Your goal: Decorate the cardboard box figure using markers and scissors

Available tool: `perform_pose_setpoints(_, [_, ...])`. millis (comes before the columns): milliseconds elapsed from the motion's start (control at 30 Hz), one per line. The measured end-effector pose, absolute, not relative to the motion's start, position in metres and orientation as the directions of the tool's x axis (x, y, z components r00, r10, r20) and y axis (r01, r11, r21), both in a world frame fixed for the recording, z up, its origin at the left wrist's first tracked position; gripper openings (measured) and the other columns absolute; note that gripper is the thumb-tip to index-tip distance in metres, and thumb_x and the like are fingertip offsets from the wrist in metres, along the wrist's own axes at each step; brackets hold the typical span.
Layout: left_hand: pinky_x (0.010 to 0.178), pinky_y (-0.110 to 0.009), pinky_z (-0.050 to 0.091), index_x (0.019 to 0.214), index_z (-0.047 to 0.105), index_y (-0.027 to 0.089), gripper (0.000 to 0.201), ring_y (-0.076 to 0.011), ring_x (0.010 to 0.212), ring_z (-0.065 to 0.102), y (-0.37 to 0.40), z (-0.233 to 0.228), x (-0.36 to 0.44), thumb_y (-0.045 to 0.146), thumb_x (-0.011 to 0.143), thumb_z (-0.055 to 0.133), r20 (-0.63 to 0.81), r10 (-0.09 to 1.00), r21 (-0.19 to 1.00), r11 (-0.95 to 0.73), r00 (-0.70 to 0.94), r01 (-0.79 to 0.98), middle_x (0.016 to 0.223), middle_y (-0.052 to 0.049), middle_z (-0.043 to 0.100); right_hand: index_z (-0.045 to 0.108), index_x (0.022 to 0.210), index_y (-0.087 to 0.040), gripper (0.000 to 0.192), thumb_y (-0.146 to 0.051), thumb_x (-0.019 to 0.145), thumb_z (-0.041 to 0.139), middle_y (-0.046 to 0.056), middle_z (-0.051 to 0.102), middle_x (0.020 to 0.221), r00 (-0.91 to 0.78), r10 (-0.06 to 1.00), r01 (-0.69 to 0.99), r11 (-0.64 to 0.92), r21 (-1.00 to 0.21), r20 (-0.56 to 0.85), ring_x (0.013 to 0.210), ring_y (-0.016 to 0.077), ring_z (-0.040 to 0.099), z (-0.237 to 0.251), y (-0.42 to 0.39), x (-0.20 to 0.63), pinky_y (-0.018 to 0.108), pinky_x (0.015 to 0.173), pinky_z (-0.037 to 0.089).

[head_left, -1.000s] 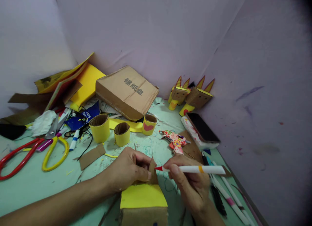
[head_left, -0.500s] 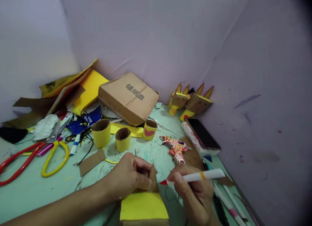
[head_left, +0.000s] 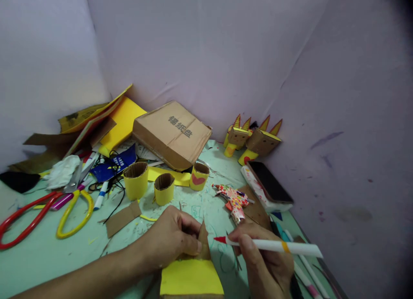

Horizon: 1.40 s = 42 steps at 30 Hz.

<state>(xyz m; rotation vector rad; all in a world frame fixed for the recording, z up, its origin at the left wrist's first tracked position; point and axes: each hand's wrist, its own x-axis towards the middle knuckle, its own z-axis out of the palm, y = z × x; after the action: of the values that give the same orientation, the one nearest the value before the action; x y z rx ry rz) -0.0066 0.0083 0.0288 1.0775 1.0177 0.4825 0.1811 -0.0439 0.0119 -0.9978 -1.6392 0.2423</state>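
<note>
Left hand (head_left: 172, 241) fingers pinched on brown cardboard ear flap (head_left: 204, 241) atop yellow-topped cardboard box (head_left: 190, 277), steadying flap; right hand (head_left: 261, 264) fingers clamped on white red-tipped marker (head_left: 271, 246), tip just right of flap (not touching).

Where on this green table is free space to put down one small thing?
The table is bare at the near left, between the yellow scissors and the left hand. A smaller bare strip lies between the heart cup and the phone. The far left, around the box, is crowded.
</note>
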Motion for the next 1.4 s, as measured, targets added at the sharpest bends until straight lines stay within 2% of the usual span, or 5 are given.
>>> perform_pose_setpoints(167, [0.045, -0.021, 0.027, 0.054, 0.074, 0.013, 0.014, -0.0089, 0.045, 0.041, 0.008, 0.029, -0.007, 0.02, 0.044, 0.069, -0.449, 0.77, 0.889, 0.436, 0.453, 0.142, 0.047, 0.003, 0.058, 0.068, 0.091, -0.021, 0.011, -0.025, 0.092, 0.057, 0.002, 0.067, 0.068, -0.082, 0.734, 0.464, 0.627, -0.626, 0.674, 0.058, 0.0166, 0.064, 0.005, -0.043, 0.183, 0.026, 0.05, 0.047])
perform_pose_setpoints(400, [0.045, -0.021, 0.029, 0.051, 0.074, 0.015, 0.01, -0.0079, 0.043, 0.038, 0.008, 0.031, -0.007, 0.019, 0.044, 0.067, -0.434, 0.774, 0.896, 0.426, 0.461, 0.126, 0.042, 0.006, 0.053, 0.063, 0.074, -0.022, 0.023, -0.022, 0.094, 0.052, -0.002, 0.059, 0.057, -0.109, 0.72, 0.512, 0.632, -0.581, 0.686, 0.05, 0.0123, 0.057, 0.01, -0.042, 0.179, 0.024, 0.048, 0.042])
perform_pose_setpoints(767, [0.048, -0.023, 0.03, 0.055, 0.073, 0.013, 0.016, -0.0106, 0.047, 0.044, 0.009, 0.027, -0.008, 0.022, 0.044, 0.067, -0.441, 0.786, 0.895, 0.418, 0.433, 0.154, 0.048, 0.003, 0.059, 0.066, 0.107, -0.024, 0.017, -0.022, 0.092, 0.058, 0.003, 0.07, 0.08, -0.038, 0.728, 0.453, 0.624, -0.637, 0.685, 0.068, 0.0183, 0.068, -0.001, -0.041, 0.183, 0.028, 0.056, 0.051])
perform_pose_setpoints(1100, [0.048, -0.023, 0.027, 0.053, 0.069, 0.013, 0.014, -0.0101, 0.049, 0.041, 0.011, 0.03, -0.008, 0.024, 0.045, 0.067, -0.389, 0.801, 0.921, 0.355, 0.455, 0.162, 0.049, 0.004, 0.054, 0.065, 0.086, -0.022, 0.015, -0.022, 0.095, 0.053, -0.001, 0.063, 0.064, -0.017, 0.737, 0.471, 0.602, -0.645, 0.676, 0.056, 0.0145, 0.061, 0.007, -0.043, 0.178, 0.026, 0.051, 0.046])
perform_pose_setpoints(1400, [0.047, -0.024, 0.02, 0.049, 0.06, 0.015, 0.009, -0.0087, 0.048, 0.033, 0.009, 0.035, -0.008, 0.023, 0.048, 0.063, -0.363, 0.794, 0.932, 0.315, 0.487, 0.18, 0.046, 0.006, 0.045, 0.065, 0.095, -0.023, 0.012, -0.021, 0.094, 0.053, -0.001, 0.066, 0.068, -0.028, 0.712, 0.449, 0.636, -0.628, 0.702, 0.059, 0.0141, 0.062, 0.009, -0.039, 0.17, 0.026, 0.054, 0.047])
